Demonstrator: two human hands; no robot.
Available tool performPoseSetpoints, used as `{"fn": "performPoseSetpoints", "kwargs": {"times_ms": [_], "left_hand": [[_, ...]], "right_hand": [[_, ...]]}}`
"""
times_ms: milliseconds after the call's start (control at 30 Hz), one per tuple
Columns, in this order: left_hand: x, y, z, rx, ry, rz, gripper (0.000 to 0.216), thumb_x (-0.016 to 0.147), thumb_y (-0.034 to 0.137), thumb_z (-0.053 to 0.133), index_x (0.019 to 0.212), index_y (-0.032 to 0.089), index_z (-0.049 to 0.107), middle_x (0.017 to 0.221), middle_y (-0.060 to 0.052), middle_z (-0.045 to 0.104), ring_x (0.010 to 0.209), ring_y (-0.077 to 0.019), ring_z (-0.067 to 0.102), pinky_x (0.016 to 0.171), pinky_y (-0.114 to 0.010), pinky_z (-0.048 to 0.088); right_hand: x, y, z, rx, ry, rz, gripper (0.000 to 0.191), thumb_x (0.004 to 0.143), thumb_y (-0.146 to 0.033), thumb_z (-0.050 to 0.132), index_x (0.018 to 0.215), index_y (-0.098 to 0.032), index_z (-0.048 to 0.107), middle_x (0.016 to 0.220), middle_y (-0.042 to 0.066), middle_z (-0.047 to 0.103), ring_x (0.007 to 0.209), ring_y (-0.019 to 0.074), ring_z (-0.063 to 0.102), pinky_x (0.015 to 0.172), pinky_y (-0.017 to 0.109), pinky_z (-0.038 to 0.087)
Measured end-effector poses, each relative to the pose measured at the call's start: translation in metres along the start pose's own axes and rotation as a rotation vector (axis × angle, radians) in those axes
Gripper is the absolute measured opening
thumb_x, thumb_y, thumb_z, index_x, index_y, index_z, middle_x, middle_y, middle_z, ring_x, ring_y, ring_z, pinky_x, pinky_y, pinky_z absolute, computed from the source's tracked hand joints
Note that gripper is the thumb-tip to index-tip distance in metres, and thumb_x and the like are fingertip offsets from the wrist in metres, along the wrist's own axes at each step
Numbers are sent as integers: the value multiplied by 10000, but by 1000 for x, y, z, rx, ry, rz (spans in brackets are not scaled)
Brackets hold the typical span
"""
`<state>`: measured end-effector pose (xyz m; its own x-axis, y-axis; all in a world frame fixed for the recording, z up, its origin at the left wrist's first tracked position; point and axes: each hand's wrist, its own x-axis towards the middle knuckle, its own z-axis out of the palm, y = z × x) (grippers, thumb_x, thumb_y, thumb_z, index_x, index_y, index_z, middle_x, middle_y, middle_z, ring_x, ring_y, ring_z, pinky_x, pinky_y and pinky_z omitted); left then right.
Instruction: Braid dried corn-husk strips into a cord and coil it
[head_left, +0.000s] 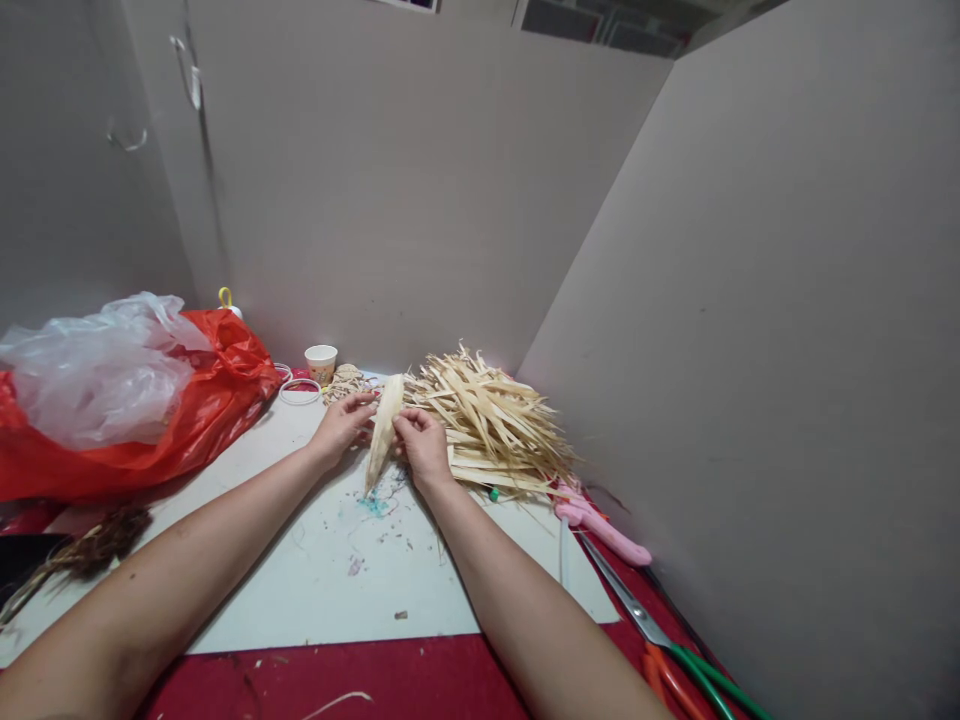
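Note:
A pale dried corn husk (385, 430) stands nearly upright above the white board, broad at the top and narrowing to a brownish lower tip. My right hand (424, 447) pinches its right edge between thumb and fingers. On the other side, my left hand (345, 428) has its fingers stretched toward the husk's left edge, slightly apart from one another; whether they touch it I cannot tell. Just behind my right hand lies a large heap of dried husk strips (499, 415). A smaller bundle of pale strips (346, 383) sits beyond my left hand.
The white board (300, 600) lies on a red cloth (420, 680), with scraps and blue-green stains. At left is a red plastic bag (217, 400) with clear plastic (112, 370). A paper cup (321, 364) and white rings (300, 391) stand behind. Scissors (637, 610) and a pink glue gun (600, 525) lie right.

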<state>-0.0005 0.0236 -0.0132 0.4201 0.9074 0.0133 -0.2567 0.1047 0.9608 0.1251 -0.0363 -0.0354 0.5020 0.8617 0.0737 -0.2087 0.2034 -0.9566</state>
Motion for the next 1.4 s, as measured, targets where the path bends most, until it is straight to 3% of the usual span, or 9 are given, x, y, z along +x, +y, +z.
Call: {"fn": "performPoseSetpoints", "kwargs": {"times_ms": [100, 300, 433, 733, 1133, 1400], "left_hand": [[0, 0, 1, 67, 73, 126, 276, 669, 266, 801, 882, 140, 677, 754, -13, 659, 640, -103, 601, 529, -189, 460], [-3, -6, 4, 112, -117, 0, 440, 597, 456, 841, 825, 122, 669, 674, -3, 623, 548, -93, 553, 500, -210, 423], [-4, -7, 5, 133, -127, -21, 405, 609, 453, 819, 780, 119, 665, 581, 17, 578, 498, -84, 516, 495, -207, 398], [-6, -3, 5, 126, -145, -38, 381, 686, 487, 764, 701, 130, 632, 578, 0, 592, 484, -78, 515, 472, -189, 352], [-7, -1, 7, 148, -112, -42, 190, 728, 301, 729, 690, 133, 649, 574, -7, 615, 494, -111, 565, 504, -222, 421], [-9, -6, 5, 148, -210, 16, 371, 733, 481, 752, 733, 118, 673, 610, -38, 641, 479, -102, 517, 470, -216, 323]], "right_hand": [[-1, 0, 1, -30, 12, -31, 271, 587, -376, 708, 743, -196, 579, 536, -67, 539, 462, 102, 486, 382, 204, 358], [-5, -1, 3, -81, -43, -60, 231, 588, -355, 720, 681, -182, 599, 603, -35, 593, 522, 108, 516, 462, 228, 424], [-5, -1, 3, -95, -66, -59, 236, 582, -361, 733, 676, -186, 606, 616, -30, 601, 553, 120, 539, 501, 243, 456], [-5, 0, 1, -120, -92, -64, 231, 621, -381, 730, 679, -180, 632, 592, -33, 596, 511, 101, 498, 507, 238, 440], [-6, 1, 2, -45, -76, -38, 259, 610, -356, 750, 679, -189, 564, 600, -43, 589, 531, 98, 535, 478, 205, 457], [-4, 2, 2, -13, -40, 0, 358, 630, -405, 730, 863, -193, 560, 561, -52, 608, 461, 93, 548, 411, 177, 425]]}}
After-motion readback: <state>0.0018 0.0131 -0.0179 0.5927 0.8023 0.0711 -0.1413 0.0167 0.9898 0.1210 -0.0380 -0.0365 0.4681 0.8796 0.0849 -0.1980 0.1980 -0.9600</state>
